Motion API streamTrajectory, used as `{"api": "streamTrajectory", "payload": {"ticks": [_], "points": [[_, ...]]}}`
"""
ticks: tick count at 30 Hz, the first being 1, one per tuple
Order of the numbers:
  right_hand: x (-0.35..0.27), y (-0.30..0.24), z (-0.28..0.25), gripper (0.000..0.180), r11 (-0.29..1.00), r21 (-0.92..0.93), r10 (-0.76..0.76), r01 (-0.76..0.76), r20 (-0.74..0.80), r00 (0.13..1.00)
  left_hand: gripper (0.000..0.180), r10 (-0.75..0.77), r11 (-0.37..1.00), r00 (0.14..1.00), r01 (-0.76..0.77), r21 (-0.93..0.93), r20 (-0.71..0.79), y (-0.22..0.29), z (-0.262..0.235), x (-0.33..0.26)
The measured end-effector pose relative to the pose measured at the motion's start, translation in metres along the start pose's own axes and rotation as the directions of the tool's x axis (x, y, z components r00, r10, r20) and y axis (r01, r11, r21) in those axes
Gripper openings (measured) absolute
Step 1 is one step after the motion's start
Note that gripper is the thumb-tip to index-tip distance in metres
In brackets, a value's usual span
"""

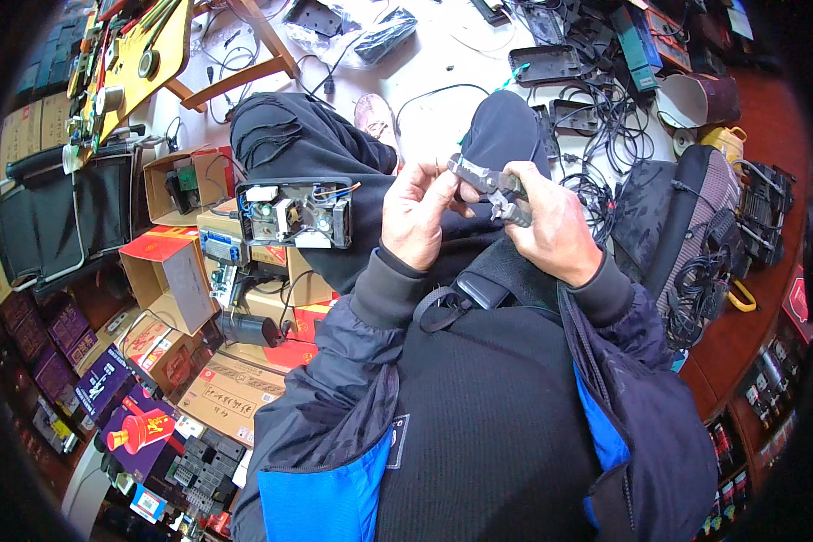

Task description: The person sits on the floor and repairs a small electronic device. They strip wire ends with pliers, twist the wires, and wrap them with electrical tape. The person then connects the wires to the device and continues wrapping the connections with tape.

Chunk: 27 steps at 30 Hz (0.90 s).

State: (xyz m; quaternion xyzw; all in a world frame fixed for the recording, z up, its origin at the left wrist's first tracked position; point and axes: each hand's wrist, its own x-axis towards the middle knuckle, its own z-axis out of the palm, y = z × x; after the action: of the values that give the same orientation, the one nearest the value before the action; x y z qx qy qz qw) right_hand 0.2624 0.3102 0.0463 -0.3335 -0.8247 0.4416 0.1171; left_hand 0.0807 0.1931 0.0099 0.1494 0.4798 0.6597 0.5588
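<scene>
In front of my lap, my right hand (556,226) is closed round the grips of a grey metal wire stripper (483,177), whose head points toward my left hand. My left hand (414,215) is closed, its thumb and fingertips pinched at the tool's jaws on a thin wire (439,166); most of the wire is hidden by the fingers. Beside my left thigh sits an open black case with a circuit board (295,213) inside. Copper-coloured and blue wire ends stick out at its upper right corner.
Cardboard boxes (230,393) and a black folding chair (59,217) crowd the left side. A yellow board with tools (144,63) stands at upper left. To the right lie tangled black cables (596,181), black plastic housings (546,63) and a yellow container (724,140).
</scene>
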Motion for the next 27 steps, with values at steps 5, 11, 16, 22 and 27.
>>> {"api": "streamTrajectory", "payload": {"ticks": [5,11,16,22,27], "points": [[-0.003,0.001,0.003,0.043,0.997,0.018,0.074,-0.074,0.006,0.997,0.017,-0.002,1.000,1.000,0.002,0.003,-0.014,0.003,0.008,0.000],[-0.006,-0.001,0.003,0.048,0.953,0.192,0.208,-0.235,0.149,0.967,0.018,-0.014,0.993,0.996,0.023,0.113,-0.084,0.007,0.010,0.000],[-0.008,-0.003,0.011,0.046,0.910,0.264,0.283,-0.319,0.163,0.945,0.017,-0.008,0.997,0.987,0.021,0.076,-0.161,0.004,0.013,0.004],[0.002,0.010,0.001,0.040,0.790,0.503,0.409,-0.350,-0.008,0.913,0.021,-0.027,0.980,0.969,0.074,0.183,-0.246,0.006,0.004,0.004],[0.008,0.028,-0.031,0.048,0.788,0.478,0.435,-0.388,0.015,0.901,0.022,-0.063,0.996,0.983,0.074,0.053,-0.173,0.004,0.008,0.004]]}}
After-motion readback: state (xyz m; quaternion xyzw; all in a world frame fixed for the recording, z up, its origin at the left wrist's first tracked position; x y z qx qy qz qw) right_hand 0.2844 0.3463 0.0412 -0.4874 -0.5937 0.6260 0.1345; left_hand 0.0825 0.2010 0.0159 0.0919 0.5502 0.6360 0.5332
